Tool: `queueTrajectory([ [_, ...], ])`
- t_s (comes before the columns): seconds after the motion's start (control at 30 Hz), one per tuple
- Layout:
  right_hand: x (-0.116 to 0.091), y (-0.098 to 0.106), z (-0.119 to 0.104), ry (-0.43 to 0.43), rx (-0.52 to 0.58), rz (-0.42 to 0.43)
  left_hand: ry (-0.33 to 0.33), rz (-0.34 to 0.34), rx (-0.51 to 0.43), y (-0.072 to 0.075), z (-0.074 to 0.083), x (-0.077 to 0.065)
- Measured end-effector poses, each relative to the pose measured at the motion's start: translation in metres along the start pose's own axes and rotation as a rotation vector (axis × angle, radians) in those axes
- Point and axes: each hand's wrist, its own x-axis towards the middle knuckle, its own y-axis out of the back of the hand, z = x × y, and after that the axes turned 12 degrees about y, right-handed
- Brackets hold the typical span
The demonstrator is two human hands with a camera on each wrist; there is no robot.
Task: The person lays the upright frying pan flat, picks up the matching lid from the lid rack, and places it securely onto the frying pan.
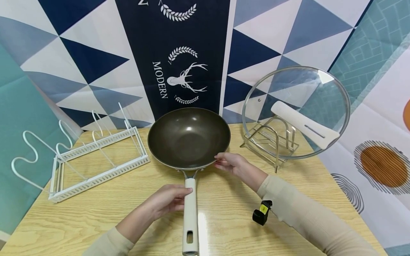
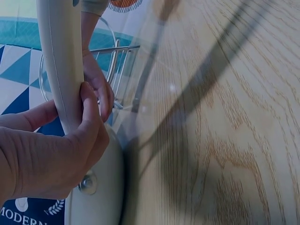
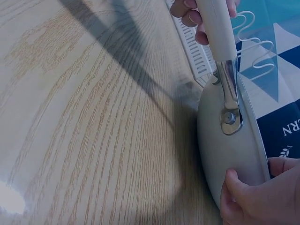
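A wok [image 1: 189, 138] with a dark inside and a long cream handle [image 1: 190, 220] stands on the wooden table, its handle toward me. My left hand [image 1: 168, 202] pinches the handle near its metal joint, thumb on one side and fingers on the other, as the left wrist view shows. At the right front of the rim, my right hand [image 1: 232, 163] grips the wok's edge. In the right wrist view the right hand [image 3: 262, 192] has fingers on the pale outer wall and over the rim. The wok's underside against the table is mostly hidden.
To the left stands a white rack [image 1: 102, 176] with wavy wire dividers. At right a metal stand [image 1: 277, 142] holds a glass lid [image 1: 294, 89] upright with a cream handle. A patterned cloth [image 1: 189, 35] rises behind the table. A black strap device [image 1: 262, 212] sits at my right wrist.
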Motion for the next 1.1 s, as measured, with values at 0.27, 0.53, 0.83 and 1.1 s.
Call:
queueTrajectory([
  [0.27, 0.001, 0.002, 0.001, 0.007, 0.01, 0.0, 0.007, -0.001, 0.028, 0.004, 0.0, -0.002],
  [0.53, 0.003, 0.001, 0.004, 0.011, 0.004, 0.003, 0.007, -0.017, 0.02, 0.008, -0.001, -0.001],
  [0.83, 0.003, 0.002, 0.005, 0.003, 0.009, -0.009, 0.029, 0.092, 0.146, 0.013, 0.003, -0.01],
  [1.1, 0.002, 0.001, 0.005, 0.001, 0.019, -0.01, 0.018, 0.323, 0.385, 0.0, 0.012, -0.024],
])
